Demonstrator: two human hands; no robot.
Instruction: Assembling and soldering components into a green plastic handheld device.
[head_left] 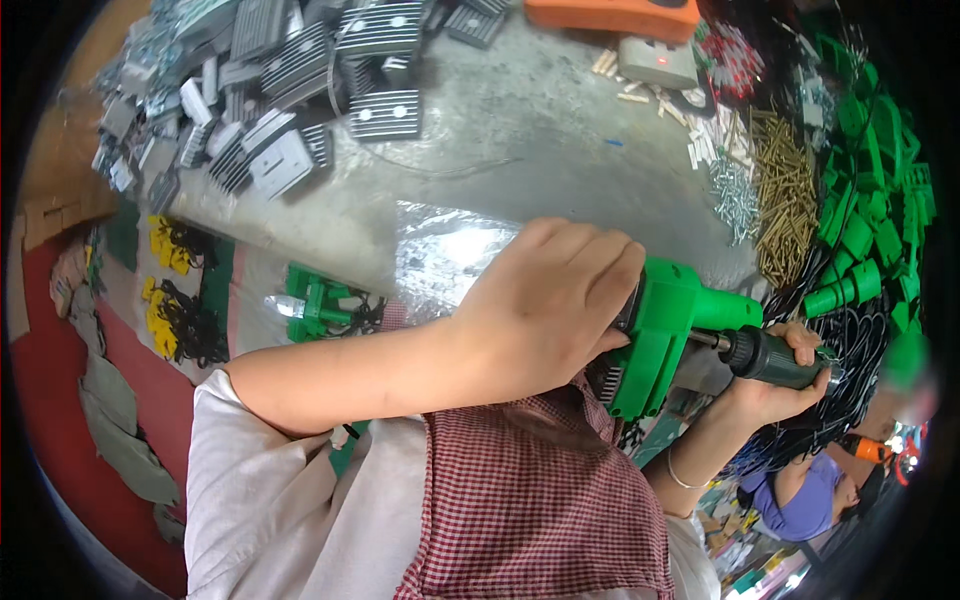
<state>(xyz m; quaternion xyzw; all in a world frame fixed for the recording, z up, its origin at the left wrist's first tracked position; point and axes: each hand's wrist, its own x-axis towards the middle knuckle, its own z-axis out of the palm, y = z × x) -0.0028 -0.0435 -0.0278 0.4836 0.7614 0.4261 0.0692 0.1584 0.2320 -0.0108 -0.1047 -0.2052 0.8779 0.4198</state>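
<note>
My left hand (555, 300) is closed around a green plastic housing (655, 345), which stands on edge in front of my checked apron (545, 490). Dark finned parts show at the housing's near side, and its green spout points right. My right hand (775, 400) grips a dark electric screwdriver (770, 358). The metal bit (705, 338) points left at the housing, just below the spout; whether its tip touches a screw is hidden. A clear plastic bag (430, 250) lies on the table behind my left hand.
Finned metal blocks (385, 115) pile up at the back left. To the right lie brass screws (785, 190), silver screws (735, 195), green housings (880, 220) and black cables (850, 350). A grey box (655, 65) sits far back. Another person (800, 500) is at lower right.
</note>
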